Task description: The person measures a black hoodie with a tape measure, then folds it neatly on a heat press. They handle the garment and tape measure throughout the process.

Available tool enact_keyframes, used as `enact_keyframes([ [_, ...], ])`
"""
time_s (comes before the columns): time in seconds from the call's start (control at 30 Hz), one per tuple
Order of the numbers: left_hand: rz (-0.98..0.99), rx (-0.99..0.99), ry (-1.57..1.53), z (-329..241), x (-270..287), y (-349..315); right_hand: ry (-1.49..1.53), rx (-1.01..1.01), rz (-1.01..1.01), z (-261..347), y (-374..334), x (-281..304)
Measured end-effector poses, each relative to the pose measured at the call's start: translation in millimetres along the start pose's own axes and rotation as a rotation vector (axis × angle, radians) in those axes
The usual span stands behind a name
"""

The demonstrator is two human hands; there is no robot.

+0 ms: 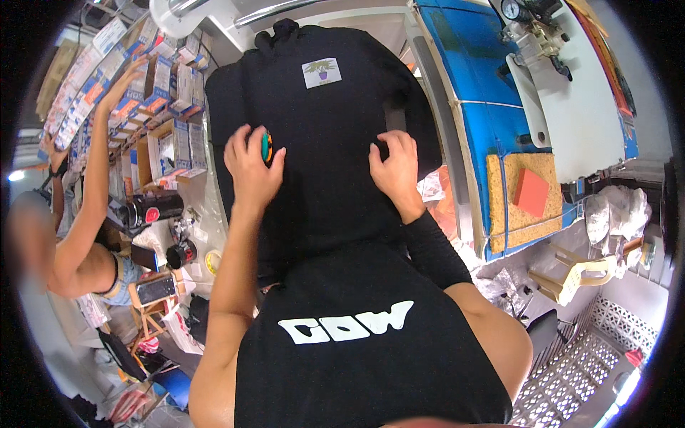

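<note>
A black garment (321, 171) lies spread in front of me, with a small white patch (321, 73) bearing a plant-in-pot print near its far end. On its left side my left hand (253, 167) is closed around a small green and orange object (267, 147); most of it is hidden, so its kind is unclear. My right hand (396, 171) rests on the right part of the cloth, fingers bent and thumb apart from them. Nothing shows in that hand.
To the right stands a blue-topped bench (474, 128) with a cork-like board (503, 189) and a red block (531, 192). A pressure gauge (511, 9) sits beyond. At left, another person's arm (96, 171) reaches toward stacked boxes (158, 85). A beige stool (578, 274) stands lower right.
</note>
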State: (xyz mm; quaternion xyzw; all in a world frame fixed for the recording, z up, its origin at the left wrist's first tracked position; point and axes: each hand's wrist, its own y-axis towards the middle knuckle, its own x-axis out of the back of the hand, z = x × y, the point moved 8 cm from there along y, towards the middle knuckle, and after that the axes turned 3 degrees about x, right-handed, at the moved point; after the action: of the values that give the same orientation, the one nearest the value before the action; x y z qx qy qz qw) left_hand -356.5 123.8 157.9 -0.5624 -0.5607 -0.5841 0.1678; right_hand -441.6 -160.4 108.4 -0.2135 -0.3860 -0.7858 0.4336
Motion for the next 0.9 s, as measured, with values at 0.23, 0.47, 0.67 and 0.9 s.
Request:
enact_keyframes([
  [0.23,0.196,0.123,0.016,49,-46,-11,0.036,-0.237,0.303,-27,-69,-7],
  [0.47,-0.210,0.214,-0.169,23,32,-84,0.008,-0.175,0.269,-25,-79,-17],
  [0.67,-0.400,0.617,-0.020,78,88,-221,-0.031,-0.159,0.293,-33,-80,-23],
  [0.9,0.041,1.122,0.238,209,118,-392,-0.009,-0.096,0.309,-23,-75,-22],
])
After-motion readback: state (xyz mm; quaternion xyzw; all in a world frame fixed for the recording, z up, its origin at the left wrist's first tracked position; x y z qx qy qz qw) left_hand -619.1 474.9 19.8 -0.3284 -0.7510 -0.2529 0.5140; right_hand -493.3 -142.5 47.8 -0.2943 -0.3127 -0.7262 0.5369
